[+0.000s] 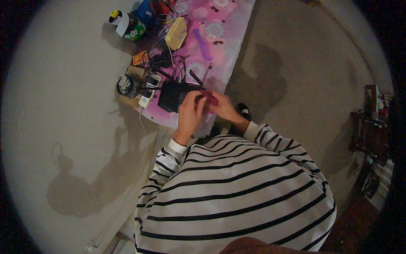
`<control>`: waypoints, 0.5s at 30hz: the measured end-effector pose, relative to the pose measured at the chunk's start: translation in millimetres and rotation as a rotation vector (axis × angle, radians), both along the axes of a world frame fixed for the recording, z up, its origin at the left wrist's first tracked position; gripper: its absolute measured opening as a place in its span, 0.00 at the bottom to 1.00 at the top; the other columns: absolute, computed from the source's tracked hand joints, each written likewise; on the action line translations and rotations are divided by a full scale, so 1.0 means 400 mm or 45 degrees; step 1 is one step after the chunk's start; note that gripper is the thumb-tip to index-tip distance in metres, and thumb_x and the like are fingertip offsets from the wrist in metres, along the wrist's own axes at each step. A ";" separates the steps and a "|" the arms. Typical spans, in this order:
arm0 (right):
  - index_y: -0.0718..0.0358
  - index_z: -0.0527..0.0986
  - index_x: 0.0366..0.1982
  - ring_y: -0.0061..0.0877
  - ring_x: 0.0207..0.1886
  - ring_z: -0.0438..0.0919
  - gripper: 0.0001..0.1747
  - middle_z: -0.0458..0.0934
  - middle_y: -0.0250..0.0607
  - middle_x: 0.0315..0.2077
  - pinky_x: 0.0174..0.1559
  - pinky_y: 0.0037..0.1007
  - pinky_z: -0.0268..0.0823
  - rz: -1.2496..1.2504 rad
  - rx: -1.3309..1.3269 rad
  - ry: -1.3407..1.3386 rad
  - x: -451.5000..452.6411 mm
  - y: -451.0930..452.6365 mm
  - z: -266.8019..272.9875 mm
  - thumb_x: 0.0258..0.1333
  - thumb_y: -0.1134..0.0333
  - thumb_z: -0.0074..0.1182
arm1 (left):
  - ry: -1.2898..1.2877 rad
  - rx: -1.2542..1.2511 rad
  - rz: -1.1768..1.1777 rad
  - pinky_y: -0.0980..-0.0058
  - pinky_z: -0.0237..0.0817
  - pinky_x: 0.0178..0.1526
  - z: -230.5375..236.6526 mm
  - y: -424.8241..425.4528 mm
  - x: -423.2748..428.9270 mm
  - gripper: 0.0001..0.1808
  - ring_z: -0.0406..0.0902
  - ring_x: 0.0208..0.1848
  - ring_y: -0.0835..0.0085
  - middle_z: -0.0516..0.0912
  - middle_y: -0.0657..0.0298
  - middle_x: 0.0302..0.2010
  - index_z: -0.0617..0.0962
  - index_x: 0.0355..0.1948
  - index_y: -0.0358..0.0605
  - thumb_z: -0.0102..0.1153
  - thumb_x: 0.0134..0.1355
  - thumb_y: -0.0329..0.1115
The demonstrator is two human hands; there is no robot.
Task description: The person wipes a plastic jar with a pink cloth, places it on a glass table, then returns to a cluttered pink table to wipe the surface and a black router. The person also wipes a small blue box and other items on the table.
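Both my hands meet over the near end of a narrow table with a pink flowered cover (234,28). Between their fingers is a small dark-red item (210,97), too blurred to name. My left hand (189,109) has its thumb and fingers closed at the item's left side. My right hand (223,106) grips it from the right. Just left of and beyond my hands lies a black router (171,96) with antennas. A purple strip (202,44) lies farther up on the cover.
A white power strip (149,92) with plugs, a coiled black cable (124,85) and a small orange box (140,58) are at the table's left edge. A cream-coloured router (176,33), tangled cables and a green-labelled jar (134,30) stand farther off. A wall is at left.
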State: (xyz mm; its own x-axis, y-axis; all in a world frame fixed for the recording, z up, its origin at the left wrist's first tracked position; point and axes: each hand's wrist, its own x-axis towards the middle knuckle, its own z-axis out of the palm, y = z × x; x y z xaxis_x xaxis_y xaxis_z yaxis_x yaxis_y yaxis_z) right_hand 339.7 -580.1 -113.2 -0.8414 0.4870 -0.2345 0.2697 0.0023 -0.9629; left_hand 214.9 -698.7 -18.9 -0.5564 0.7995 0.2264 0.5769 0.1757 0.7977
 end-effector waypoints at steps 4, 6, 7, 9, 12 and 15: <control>0.62 0.74 0.60 0.19 0.39 0.78 0.25 0.82 0.36 0.39 0.44 0.28 0.74 -0.063 -0.034 0.067 0.007 0.008 -0.065 0.61 0.72 0.61 | -0.046 -0.010 -0.060 0.61 0.73 0.41 -0.001 0.003 -0.009 0.10 0.81 0.38 0.49 0.81 0.50 0.39 0.77 0.44 0.38 0.63 0.65 0.30; 0.62 0.74 0.59 0.21 0.40 0.79 0.25 0.83 0.39 0.39 0.44 0.29 0.74 -0.104 -0.023 0.208 -0.005 -0.015 0.038 0.60 0.73 0.61 | 0.009 0.031 -0.048 0.61 0.72 0.40 -0.004 -0.004 -0.018 0.10 0.81 0.38 0.49 0.81 0.50 0.38 0.77 0.44 0.38 0.63 0.65 0.30; 0.62 0.74 0.59 0.22 0.40 0.80 0.24 0.83 0.41 0.39 0.45 0.29 0.74 -0.108 0.081 0.219 -0.014 -0.017 0.067 0.60 0.73 0.61 | 0.036 0.047 -0.042 0.61 0.72 0.40 -0.002 -0.005 -0.020 0.10 0.80 0.38 0.48 0.81 0.50 0.38 0.77 0.43 0.38 0.63 0.64 0.30; 0.63 0.75 0.58 0.26 0.41 0.82 0.24 0.83 0.45 0.40 0.46 0.30 0.74 -0.121 0.299 0.248 -0.028 -0.015 0.103 0.59 0.73 0.61 | 0.051 0.068 -0.033 0.61 0.72 0.40 -0.002 -0.003 -0.021 0.10 0.80 0.38 0.48 0.81 0.50 0.38 0.78 0.43 0.38 0.63 0.64 0.30; 0.63 0.74 0.58 0.30 0.42 0.83 0.25 0.83 0.47 0.42 0.47 0.31 0.74 -0.104 0.171 0.083 -0.016 -0.015 0.024 0.58 0.73 0.61 | 0.014 0.066 -0.058 0.61 0.72 0.40 -0.007 0.000 -0.023 0.09 0.80 0.38 0.48 0.81 0.50 0.38 0.78 0.42 0.39 0.63 0.64 0.30; 0.62 0.74 0.58 0.30 0.42 0.82 0.24 0.83 0.49 0.41 0.47 0.31 0.74 -0.069 0.340 0.087 -0.009 0.008 -0.065 0.59 0.73 0.60 | -0.006 0.064 -0.095 0.61 0.72 0.40 -0.011 0.007 -0.022 0.09 0.80 0.38 0.48 0.81 0.51 0.38 0.78 0.42 0.40 0.63 0.64 0.30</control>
State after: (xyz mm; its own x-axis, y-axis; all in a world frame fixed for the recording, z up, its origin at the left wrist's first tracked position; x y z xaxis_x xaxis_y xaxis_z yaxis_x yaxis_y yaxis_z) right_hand 336.0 -576.7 -139.2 -0.8217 0.5688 -0.0355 0.2112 0.2461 -0.9460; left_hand 206.0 -695.8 -23.1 -0.4966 0.8266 0.2647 0.5829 0.0917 0.8073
